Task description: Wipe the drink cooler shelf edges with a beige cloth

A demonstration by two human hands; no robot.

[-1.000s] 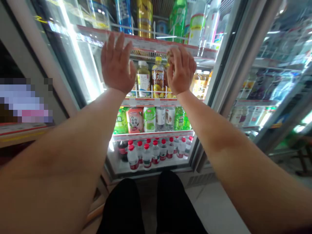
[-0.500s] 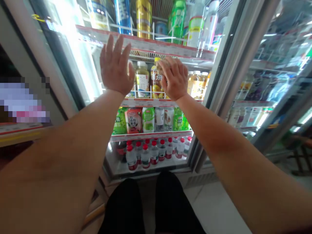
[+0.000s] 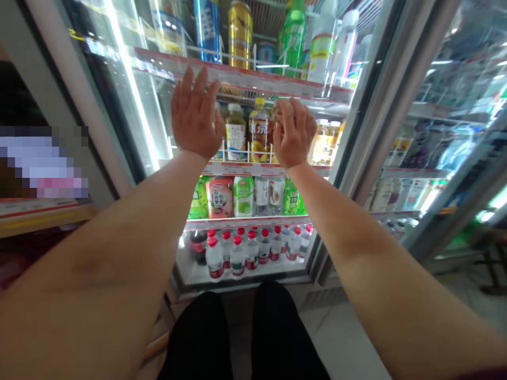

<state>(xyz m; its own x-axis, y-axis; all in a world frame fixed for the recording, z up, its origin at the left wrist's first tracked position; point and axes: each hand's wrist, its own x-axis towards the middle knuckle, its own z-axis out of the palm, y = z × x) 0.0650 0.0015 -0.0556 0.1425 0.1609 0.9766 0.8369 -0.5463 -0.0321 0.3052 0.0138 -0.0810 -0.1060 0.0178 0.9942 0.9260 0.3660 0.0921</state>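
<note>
My left hand (image 3: 198, 116) is open with its fingers stretched upward, palm toward the drinks fridge; whether it touches the glass I cannot tell. It holds nothing that I can see. My right hand (image 3: 295, 132) has its fingers bent over a small tan, crumpled thing that looks like a cloth (image 3: 278, 112). Between the hands, on the middle shelf, stand a white-labelled tea bottle (image 3: 236, 134) and a yellow-capped tea bottle (image 3: 260, 132). My right hand hides the bottles behind it.
Above are tall cans (image 3: 240, 34) and a green bottle (image 3: 294, 37). Cartons and bottles (image 3: 220, 198) fill the lower shelf, with red-capped water bottles (image 3: 237, 256) at the bottom. A metal door frame (image 3: 380, 105) rises at right; a wooden-edged shelf (image 3: 43, 219) stands at left.
In the picture both hands sit slightly further right and lower, as the view has shifted too. My right hand has moved off the yellow-capped bottle, which now shows fully.
</note>
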